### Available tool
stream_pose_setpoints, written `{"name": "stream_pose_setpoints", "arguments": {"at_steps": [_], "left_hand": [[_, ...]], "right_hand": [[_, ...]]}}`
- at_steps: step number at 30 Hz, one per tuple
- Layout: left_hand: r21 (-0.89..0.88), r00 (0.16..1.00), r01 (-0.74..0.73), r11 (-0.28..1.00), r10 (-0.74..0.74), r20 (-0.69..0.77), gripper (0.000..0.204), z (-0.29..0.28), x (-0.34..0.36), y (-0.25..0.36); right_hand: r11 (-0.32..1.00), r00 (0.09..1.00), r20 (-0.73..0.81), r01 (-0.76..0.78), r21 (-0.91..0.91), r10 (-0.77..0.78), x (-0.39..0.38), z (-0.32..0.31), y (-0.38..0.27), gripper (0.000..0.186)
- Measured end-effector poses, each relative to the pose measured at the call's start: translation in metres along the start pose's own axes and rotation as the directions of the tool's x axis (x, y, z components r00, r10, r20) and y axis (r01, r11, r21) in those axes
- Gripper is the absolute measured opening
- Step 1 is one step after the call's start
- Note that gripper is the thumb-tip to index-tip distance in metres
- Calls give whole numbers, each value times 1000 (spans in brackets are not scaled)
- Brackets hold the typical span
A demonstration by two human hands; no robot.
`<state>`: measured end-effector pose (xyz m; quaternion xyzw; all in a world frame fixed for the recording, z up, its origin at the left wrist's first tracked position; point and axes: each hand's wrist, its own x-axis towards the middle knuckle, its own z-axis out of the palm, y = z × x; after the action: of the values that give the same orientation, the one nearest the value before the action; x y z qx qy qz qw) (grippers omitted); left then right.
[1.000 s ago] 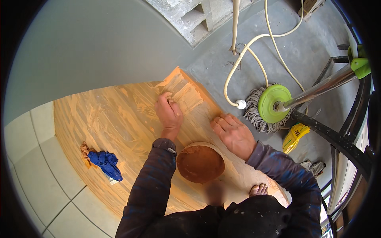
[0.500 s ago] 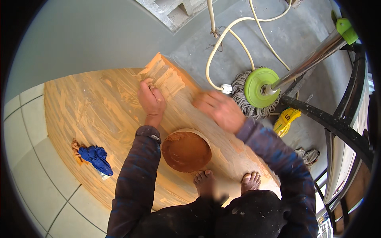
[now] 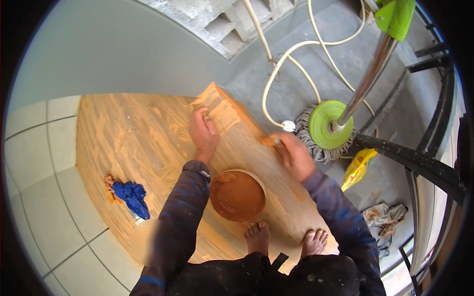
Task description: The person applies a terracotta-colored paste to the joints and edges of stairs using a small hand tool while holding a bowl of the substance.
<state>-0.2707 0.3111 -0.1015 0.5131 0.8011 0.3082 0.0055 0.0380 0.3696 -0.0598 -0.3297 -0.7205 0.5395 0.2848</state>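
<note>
For an even coat, the paste [image 3: 222, 112] would best be pressed into the grain of the board [image 3: 163, 167] and drawn out thin, with a light, steady tilt, and the thick ridges near the far corner levelled before they stiffen. Streaks could be left if the strokes were stopped mid-board; they are better carried to the edge, and the surplus returned to the bowl [image 3: 256, 176], which is set on the board between the forearms, just ahead of the feet. Clear footing should be kept, since the board is stood on.

The left hand [image 3: 204, 137] is held beside the smeared corner, its fingers curled in; whether anything is gripped there cannot be told. The right hand [image 3: 295, 157] is seemingly closed around an orange-smeared thing [image 3: 268, 141] by the board's edge, too blurred to be identified.
</note>
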Motion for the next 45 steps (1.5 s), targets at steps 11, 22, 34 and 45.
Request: {"name": "stream_pose_setpoints", "arguments": {"at_steps": [11,22,34,45], "left_hand": [[319,906,-281,905,140,399,49,-13,58,39],[493,897,-146,858,-95,431,57,-12,58,63],[449,822,-541,711,334,461,30,-31,44,38],[485,671,-733,477,387,633,23,-56,62,24]], "right_hand": [[925,927,-68,-357,130,368,-109,-48,-33,25],[944,957,-97,-249,215,274,-106,-48,-34,28],[929,959,-58,-254,271,279,-133,-61,-44,29],[950,971,-58,-215,229,233,-162,-54,-60,31]]}}
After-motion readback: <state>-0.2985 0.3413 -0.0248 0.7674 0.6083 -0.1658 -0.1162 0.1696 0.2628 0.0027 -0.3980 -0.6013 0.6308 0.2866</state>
